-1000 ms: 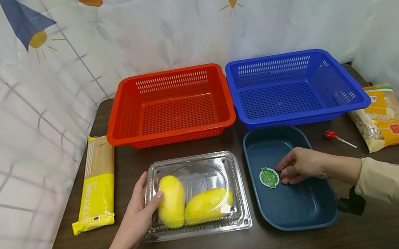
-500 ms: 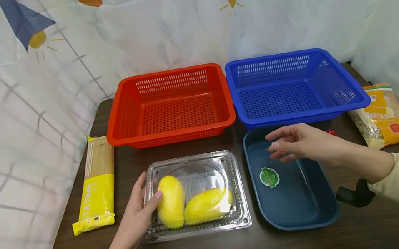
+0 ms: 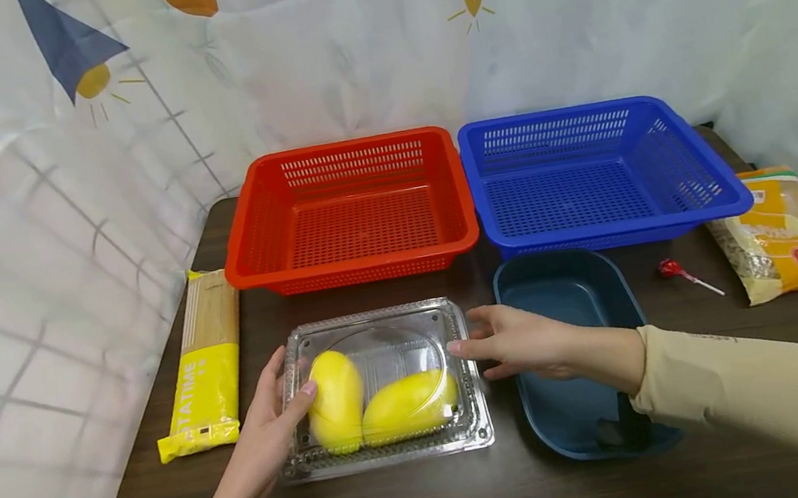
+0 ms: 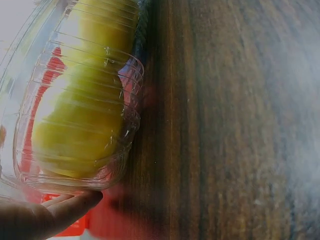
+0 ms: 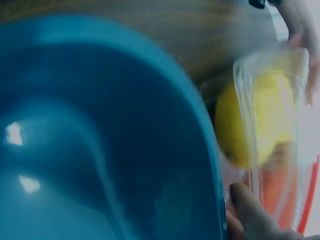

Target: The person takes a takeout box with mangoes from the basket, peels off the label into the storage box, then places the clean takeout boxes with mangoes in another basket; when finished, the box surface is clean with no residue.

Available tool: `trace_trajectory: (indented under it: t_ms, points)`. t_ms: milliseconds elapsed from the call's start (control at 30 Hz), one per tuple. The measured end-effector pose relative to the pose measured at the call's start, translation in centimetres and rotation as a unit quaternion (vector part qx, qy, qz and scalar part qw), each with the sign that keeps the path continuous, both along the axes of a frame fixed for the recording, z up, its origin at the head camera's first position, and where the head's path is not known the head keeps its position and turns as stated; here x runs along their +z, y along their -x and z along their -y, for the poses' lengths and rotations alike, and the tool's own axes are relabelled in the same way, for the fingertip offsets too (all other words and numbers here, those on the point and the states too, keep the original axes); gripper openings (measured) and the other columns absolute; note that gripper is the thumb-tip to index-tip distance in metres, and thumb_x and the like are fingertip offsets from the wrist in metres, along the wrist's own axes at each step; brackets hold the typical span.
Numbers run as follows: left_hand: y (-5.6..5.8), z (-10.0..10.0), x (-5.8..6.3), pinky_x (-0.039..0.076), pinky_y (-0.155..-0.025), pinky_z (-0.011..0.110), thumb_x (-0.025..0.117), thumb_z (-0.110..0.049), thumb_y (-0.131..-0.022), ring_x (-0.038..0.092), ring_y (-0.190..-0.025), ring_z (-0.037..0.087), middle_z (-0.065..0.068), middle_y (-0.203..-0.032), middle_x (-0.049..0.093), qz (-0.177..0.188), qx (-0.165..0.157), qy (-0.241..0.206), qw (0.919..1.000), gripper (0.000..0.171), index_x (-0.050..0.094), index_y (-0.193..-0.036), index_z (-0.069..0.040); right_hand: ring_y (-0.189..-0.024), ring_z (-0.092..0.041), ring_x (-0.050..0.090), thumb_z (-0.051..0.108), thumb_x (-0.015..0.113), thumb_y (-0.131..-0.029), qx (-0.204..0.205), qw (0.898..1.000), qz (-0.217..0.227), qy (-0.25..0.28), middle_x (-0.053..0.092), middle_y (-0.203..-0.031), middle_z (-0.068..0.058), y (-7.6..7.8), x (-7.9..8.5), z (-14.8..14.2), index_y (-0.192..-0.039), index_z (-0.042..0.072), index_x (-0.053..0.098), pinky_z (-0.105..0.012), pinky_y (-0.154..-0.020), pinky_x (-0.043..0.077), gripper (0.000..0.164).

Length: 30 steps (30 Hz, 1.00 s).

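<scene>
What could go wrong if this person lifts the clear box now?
The yellow fruits lie toward the near side, so the box may tilt. The left hand holds one end, but the right hand shows no clear grip, so that end might slip. The right arm crosses the tub and could bump it.

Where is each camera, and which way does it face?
Head: on the head, facing forward and down at the clear box; left hand and right hand show.
Left wrist: on that wrist, facing the box and tabletop; left fingers show.
Right wrist: on that wrist, facing the blue tub and box; right fingers, left hand show.
Both wrist views share the box.
</scene>
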<state>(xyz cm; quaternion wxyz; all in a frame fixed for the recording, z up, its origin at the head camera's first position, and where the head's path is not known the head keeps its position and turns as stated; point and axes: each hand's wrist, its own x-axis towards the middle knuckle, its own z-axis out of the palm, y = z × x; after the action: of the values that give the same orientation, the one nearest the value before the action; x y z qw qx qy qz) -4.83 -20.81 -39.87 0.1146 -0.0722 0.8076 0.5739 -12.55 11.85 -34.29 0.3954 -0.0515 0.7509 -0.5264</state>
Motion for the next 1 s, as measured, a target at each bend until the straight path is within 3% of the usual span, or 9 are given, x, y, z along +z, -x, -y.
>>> trace_trajectory:
  t_ms: [267,367,500,600,700,733,833,933,1000]
  points:
    - [0.0,0.0,-0.2,0.029,-0.120,0.062,0.052,-0.030,-0.108,0.012,-0.157,0.046,0.027,-0.170,0.007,0.022,0.007,-0.018,0.9996,0.085,-0.008,-0.164,-0.008,-0.142,-0.056,0.037,0.031,0.057,-0.106,-0.046,0.997,0.060,0.012,0.028,-0.159,-0.033,-0.4,-1.3,1.4,-0.159,-0.007,0.012,-0.059,-0.103,0.052,0.079]
    - [0.0,0.1,-0.3,0.028,-0.121,0.060,0.051,-0.030,-0.108,0.011,-0.158,0.043,0.024,-0.171,0.009,0.031,0.011,-0.045,0.9984,0.084,-0.008,-0.164,-0.008,-0.137,-0.054,0.044,0.032,0.056,-0.106,-0.054,0.996,0.066,0.012,0.035,-0.155,-0.032,-0.6,-1.6,1.7,-0.158,-0.007,0.017,-0.060,-0.103,0.051,0.076]
    - [-0.1,0.3,-0.5,0.033,-0.120,0.041,0.049,-0.027,-0.109,0.013,-0.158,0.040,0.022,-0.171,0.014,0.027,0.008,-0.081,0.9963,0.079,-0.004,-0.164,-0.004,-0.131,-0.050,0.052,0.032,0.054,-0.107,-0.049,0.996,0.073,0.022,0.042,-0.152,-0.029,-0.8,-1.9,2.1,-0.155,-0.008,0.022,-0.062,-0.102,0.051,0.071]
    - [0.0,0.3,-0.8,0.030,-0.120,0.040,0.048,-0.025,-0.109,0.015,-0.158,0.040,0.024,-0.170,0.014,0.021,0.006,-0.102,0.9945,0.076,0.001,-0.163,0.000,-0.133,-0.052,0.050,0.032,0.053,-0.107,-0.049,0.995,0.077,0.028,0.039,-0.155,-0.029,-0.8,-2.0,2.3,-0.156,-0.008,0.021,-0.063,-0.101,0.051,0.072]
    - [0.1,0.3,-1.0,0.039,-0.114,0.023,0.048,-0.023,-0.108,0.015,-0.157,0.040,0.025,-0.170,0.014,0.016,0.010,-0.123,0.9922,0.074,0.004,-0.162,0.002,-0.133,-0.053,0.050,0.032,0.052,-0.107,-0.050,0.995,0.077,0.033,0.039,-0.155,-0.029,-0.8,-2.1,2.3,-0.156,-0.008,0.020,-0.063,-0.101,0.051,0.071]
    - [0.1,0.3,-1.1,0.040,-0.114,0.024,0.048,-0.023,-0.108,0.015,-0.157,0.040,0.025,-0.169,0.014,0.016,0.011,-0.130,0.9913,0.074,0.004,-0.162,0.002,-0.131,-0.052,0.052,0.032,0.052,-0.107,-0.050,0.995,0.076,0.035,0.040,-0.154,-0.029,-0.8,-2.1,2.3,-0.156,-0.008,0.021,-0.063,-0.101,0.052,0.070]
    - [0.0,0.4,-1.1,0.041,-0.096,0.004,0.047,-0.021,-0.109,0.015,-0.157,0.037,0.025,-0.170,0.013,0.015,0.014,-0.151,0.9883,0.073,0.003,-0.163,0.002,-0.127,-0.048,0.056,0.032,0.052,-0.107,-0.050,0.995,0.072,0.041,0.045,-0.150,-0.028,-0.7,-1.9,2.4,-0.154,-0.007,0.024,-0.061,-0.099,0.053,0.067]
    - [-0.1,0.6,-0.6,0.038,-0.114,0.021,0.047,-0.020,-0.109,0.013,-0.158,0.035,0.021,-0.171,0.010,0.017,0.016,-0.169,0.9853,0.073,0.003,-0.163,0.001,-0.127,-0.048,0.057,0.034,0.054,-0.107,-0.054,0.995,0.067,0.049,0.046,-0.148,-0.027,-0.7,-1.5,2.4,-0.153,-0.007,0.026,-0.060,-0.100,0.054,0.068]
    - [-0.2,0.7,-0.1,0.027,-0.122,0.036,0.047,-0.020,-0.109,0.011,-0.159,0.035,0.019,-0.172,0.008,0.016,0.016,-0.174,0.9845,0.073,0.003,-0.163,0.001,-0.129,-0.050,0.054,0.035,0.056,-0.105,-0.060,0.995,0.063,0.055,0.044,-0.149,-0.027,-0.8,-1.2,2.4,-0.154,-0.005,0.024,-0.061,-0.102,0.052,0.071]
